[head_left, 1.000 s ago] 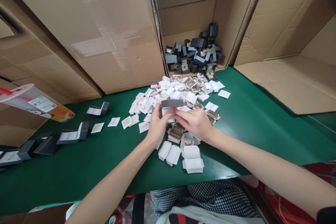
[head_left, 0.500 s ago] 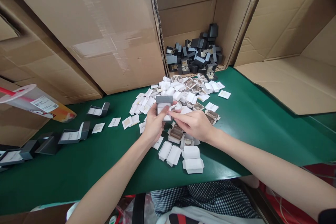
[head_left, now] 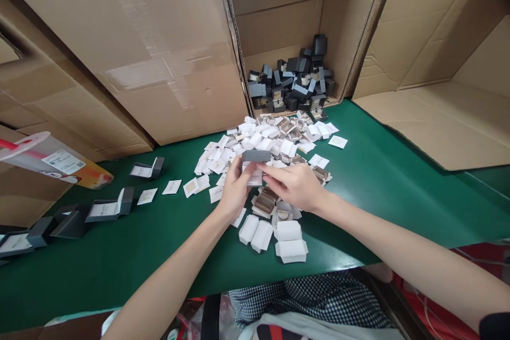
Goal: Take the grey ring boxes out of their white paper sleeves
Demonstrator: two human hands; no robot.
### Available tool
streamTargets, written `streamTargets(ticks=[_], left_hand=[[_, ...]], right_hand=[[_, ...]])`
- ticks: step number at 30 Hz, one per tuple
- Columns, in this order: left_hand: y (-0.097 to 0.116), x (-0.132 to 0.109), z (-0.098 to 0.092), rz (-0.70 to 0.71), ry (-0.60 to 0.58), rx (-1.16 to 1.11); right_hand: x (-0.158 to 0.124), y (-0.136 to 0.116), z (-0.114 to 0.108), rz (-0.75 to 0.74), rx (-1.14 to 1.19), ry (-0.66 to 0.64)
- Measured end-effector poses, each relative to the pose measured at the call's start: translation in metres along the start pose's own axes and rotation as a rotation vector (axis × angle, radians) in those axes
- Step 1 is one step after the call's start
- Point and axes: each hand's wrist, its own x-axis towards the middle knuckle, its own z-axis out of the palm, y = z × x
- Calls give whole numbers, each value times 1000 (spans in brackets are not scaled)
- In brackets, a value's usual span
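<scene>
My left hand [head_left: 235, 187] is wrapped round a small dark grey jewelry box [head_left: 255, 156], its thumb over the white inside. From the other side, my right hand [head_left: 295, 183] has its fingers curled in at the box's right edge; what the fingertips grip is partly hidden. The lid stands up at the far side, and the white lining shows below it. Just beneath the hands lie a brown and white insert [head_left: 265, 201] and folded white card inserts [head_left: 255, 232]. A heap of white inserts [head_left: 255, 133] spreads behind the box.
Dark small boxes [head_left: 292, 79] pile up inside an open carton [head_left: 279, 26]. To the left, open grey boxes [head_left: 109, 207] and white cards [head_left: 172, 187] lie on the green table [head_left: 159, 255]. A drink cup [head_left: 59, 162] with a red straw leans there.
The jewelry box has tilted and shifted slightly right, so less of its white inside shows. Both hands stay at it, and the whole view has moved a little.
</scene>
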Motion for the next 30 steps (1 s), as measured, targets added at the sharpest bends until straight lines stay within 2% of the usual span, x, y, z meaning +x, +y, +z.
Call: streamTargets(ticks=[5, 10, 19, 26, 30], left_hand=[[-5, 1, -1, -25, -19, -60], [-7, 3, -2, -16, 21, -94], [0, 6, -7, -119, 79, -112], [4, 7, -7, -84, 65, -81], [4, 5, -5, -91, -7, -116]], right_hand=[[-1, 1, 2, 14, -94, -85], [-1, 0, 0, 23, -103, -110], [1, 3, -4, 80, -35, -132], [2, 3, -8, 102, 24, -130], [1, 5, -7, 99, 31, -112]])
